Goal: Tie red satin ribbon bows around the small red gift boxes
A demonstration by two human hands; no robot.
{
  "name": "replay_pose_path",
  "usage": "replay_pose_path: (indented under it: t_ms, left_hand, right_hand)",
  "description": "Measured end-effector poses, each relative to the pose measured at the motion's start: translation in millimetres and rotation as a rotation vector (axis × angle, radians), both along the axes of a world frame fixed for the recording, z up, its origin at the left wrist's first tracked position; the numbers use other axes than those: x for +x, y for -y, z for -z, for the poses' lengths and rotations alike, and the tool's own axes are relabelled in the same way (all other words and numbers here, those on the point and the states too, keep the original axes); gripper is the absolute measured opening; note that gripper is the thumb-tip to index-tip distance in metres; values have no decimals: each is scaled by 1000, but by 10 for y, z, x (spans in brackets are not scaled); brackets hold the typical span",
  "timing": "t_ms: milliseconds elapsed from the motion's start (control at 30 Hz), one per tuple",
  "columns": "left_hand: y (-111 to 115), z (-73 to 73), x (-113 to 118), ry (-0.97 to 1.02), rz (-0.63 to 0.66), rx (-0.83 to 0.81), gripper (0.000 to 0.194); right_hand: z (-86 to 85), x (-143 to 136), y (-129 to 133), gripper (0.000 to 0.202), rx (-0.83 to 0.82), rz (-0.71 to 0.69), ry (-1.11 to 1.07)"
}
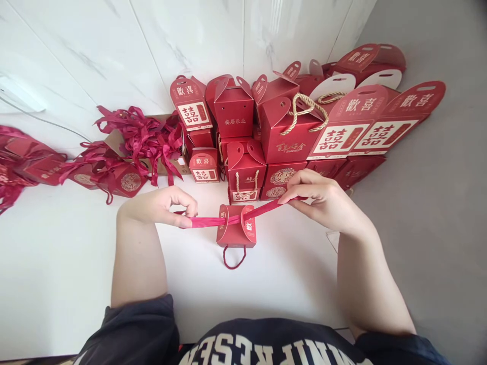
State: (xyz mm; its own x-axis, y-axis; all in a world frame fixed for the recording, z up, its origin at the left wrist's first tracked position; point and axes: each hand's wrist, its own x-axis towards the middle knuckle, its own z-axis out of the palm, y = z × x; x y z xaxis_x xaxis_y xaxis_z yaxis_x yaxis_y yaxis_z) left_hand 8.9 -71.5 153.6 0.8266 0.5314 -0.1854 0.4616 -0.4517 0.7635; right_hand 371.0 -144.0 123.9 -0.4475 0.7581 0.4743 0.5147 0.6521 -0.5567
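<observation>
Left hand (171, 207): pinched on red ribbon (207, 222), left length.
Small box (236, 236): on tabletop (198, 284) between both hands, ribbon through its top, cord handle (235, 267) toward near edge.
Right hand (317, 195): pinched on same ribbon.
Stacked boxes (281, 133): along far edge, right part.

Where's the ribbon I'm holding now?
In the head view, the ribbon runs just below centre across the small box, between your left hand and right hand.

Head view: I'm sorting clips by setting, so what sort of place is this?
Perhaps a home or small workshop, indoors: a white table, stacked red boxes and a heap of ribbons.
</observation>
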Motion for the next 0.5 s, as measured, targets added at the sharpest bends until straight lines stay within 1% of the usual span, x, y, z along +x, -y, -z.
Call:
replay_pose_path:
  t_ms: [100, 167, 267, 300, 367, 433, 467, 500]
  left_hand:
    - [-45, -13, -75, 11, 152, -158, 26]
    - [-78, -18, -134, 69, 141, -189, 27]
    - [-81, -16, -162, 199, 48, -192, 33]
    - [-61, -17, -139, 238, -11, -176, 37]
    - [16, -28, -41, 312, -201, -91, 43]
    - [137, -53, 105, 425, -505, 89, 48]
    - [207, -70, 181, 475, -633, 186, 50]
    - [278, -89, 249, 498, -731, 277, 52]
  right_hand:
    - [-51, 26, 25, 16, 42, 55, 11]
    - [-78, 32, 41, 14, 60, 59, 21]
    - [-86, 31, 57, 11, 33, 50, 73]
    - [-78, 29, 60, 9, 14, 52, 105]
    - [-55, 21, 64, 7, -28, 56, 185]
    - [-37, 12, 68, 7, -56, 55, 262]
    - [-34, 8, 71, 8, -64, 55, 288]
    - [-37, 5, 75, 9, -65, 51, 304]
